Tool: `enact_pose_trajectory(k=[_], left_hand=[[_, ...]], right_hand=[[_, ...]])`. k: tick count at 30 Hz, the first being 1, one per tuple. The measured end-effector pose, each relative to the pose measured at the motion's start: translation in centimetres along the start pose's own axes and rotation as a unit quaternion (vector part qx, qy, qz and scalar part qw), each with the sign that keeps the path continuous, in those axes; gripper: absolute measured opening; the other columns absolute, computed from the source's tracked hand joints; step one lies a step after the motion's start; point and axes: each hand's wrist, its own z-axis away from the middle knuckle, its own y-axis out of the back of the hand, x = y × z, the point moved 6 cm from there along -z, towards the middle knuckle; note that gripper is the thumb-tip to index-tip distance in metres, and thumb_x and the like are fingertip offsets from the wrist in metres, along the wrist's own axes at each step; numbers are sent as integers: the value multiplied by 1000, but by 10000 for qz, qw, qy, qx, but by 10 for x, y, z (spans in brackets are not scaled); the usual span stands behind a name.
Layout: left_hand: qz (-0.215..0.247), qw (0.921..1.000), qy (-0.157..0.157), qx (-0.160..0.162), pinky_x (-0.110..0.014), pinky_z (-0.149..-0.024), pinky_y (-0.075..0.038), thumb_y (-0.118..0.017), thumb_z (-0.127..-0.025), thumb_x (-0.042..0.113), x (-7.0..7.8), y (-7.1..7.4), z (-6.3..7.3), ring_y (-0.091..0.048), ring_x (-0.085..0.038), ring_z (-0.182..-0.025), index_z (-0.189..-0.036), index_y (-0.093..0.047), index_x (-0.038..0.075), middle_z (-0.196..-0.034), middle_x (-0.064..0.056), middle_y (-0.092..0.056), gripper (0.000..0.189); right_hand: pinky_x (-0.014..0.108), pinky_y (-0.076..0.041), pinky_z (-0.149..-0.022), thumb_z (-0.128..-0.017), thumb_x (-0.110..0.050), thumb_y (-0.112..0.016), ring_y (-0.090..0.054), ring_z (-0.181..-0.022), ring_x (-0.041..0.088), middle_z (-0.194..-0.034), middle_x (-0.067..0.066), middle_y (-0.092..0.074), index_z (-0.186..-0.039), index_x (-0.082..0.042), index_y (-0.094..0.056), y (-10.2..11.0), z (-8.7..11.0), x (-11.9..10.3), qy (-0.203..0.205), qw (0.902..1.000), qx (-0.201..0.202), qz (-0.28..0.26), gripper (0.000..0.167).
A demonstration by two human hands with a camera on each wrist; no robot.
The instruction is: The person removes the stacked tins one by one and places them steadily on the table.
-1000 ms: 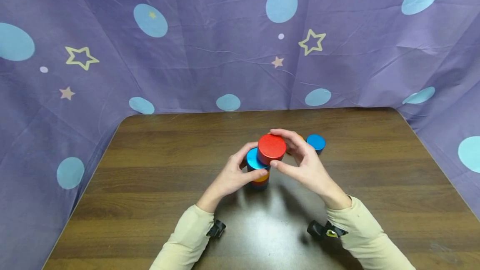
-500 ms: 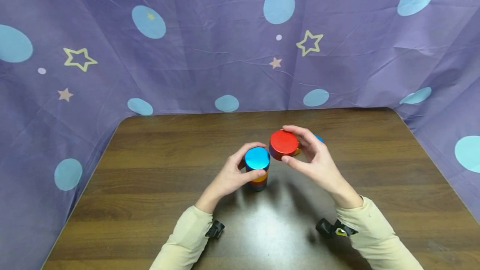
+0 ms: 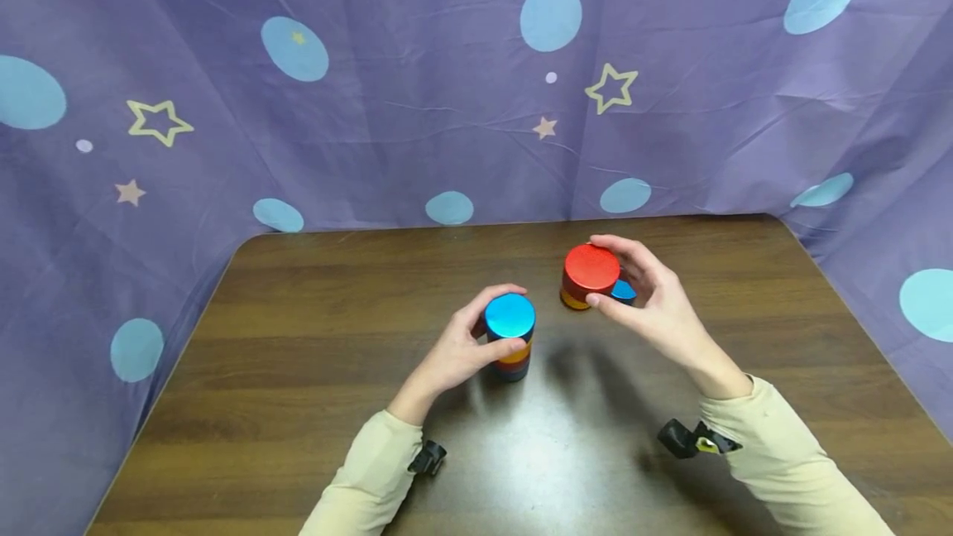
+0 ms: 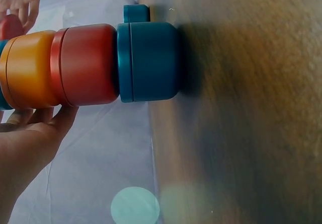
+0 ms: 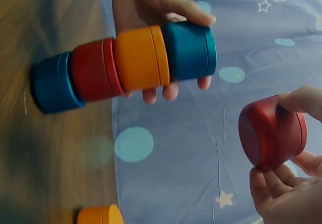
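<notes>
A stack of small lidded round tins stands on the table: a blue tin [image 5: 55, 83] at the bottom, then a red tin [image 5: 95, 69], an orange tin [image 5: 138, 58] and a blue tin [image 3: 510, 315] on top. My left hand [image 3: 465, 346] grips the upper part of this stack, thumb on the near side and fingers round the far side. Off to the right, my right hand [image 3: 658, 313] holds another red tin [image 3: 591, 268] in the air between thumb and fingers, apart from the stack. The right wrist view shows that red tin [image 5: 269, 133] tilted, its base visible.
On the wooden table [image 3: 335, 313], a loose orange tin [image 3: 575, 301] stands behind the stack to the right, partly covered by the held red tin. Beside it is a loose blue tin [image 3: 624, 292]. A purple patterned cloth [image 3: 409, 106] hangs behind the table's far edge.
My right hand has carried the red tin off the stack's top, rightward and away, toward the loose tins. My left hand has stayed on the stack, whose blue top is now fully visible.
</notes>
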Motion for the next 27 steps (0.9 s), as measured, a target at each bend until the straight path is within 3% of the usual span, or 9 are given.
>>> enact_pose_trajectory(k=[2, 9, 17, 21, 27], left_hand=[[0, 10000, 40, -13, -46, -94, -46, -75, -86, 14, 1, 0, 0, -55, -25, -109, -135, -51, 12, -128, -9, -53, 54], [50, 10000, 39, -8, -43, -95, -46, -74, -86, 9, 2, 0, 2, -55, -26, -110, -135, -51, 9, -130, -10, -52, 54], [131, 9999, -30, 7, -47, -94, -45, -75, -86, 15, 1, 1, 1, -55, -26, -108, -134, -52, 11, -128, -10, -54, 53], [123, 9999, -28, -14, -49, -94, -44, -75, -86, 17, 0, 0, 0, -55, -26, -109, -135, -50, 6, -130, -10, -53, 55], [141, 9999, -28, -43, -50, -95, -43, -74, -87, 16, 0, 0, -1, -54, -26, -110, -135, -49, 5, -132, -18, -50, 56]], right_hand=[[22, -49, -86, -76, 22, -66, -58, -110, 20, -123, 12, -59, -134, 6, -48, 5, 1, 2, -53, 10000, 67, 7, 63], [23, -41, -97, -77, 22, -66, -57, -110, 17, -123, 10, -60, -133, 8, -47, 23, 6, 10, -167, 9992, 280, 225, 61], [20, -41, -96, -77, 22, -66, -57, -109, 12, -126, 7, -56, -133, 10, -45, 44, 9, 18, -239, 9966, 488, 619, 61], [19, -41, -95, -78, 22, -66, -56, -110, 11, -128, 10, -54, -134, 9, -45, 53, 10, 22, -285, 9957, 529, 711, 61], [16, -42, -94, -79, 18, -67, -56, -110, 9, -129, 7, -53, -136, 5, -45, 65, 10, 32, -409, 9929, 595, 944, 62]])
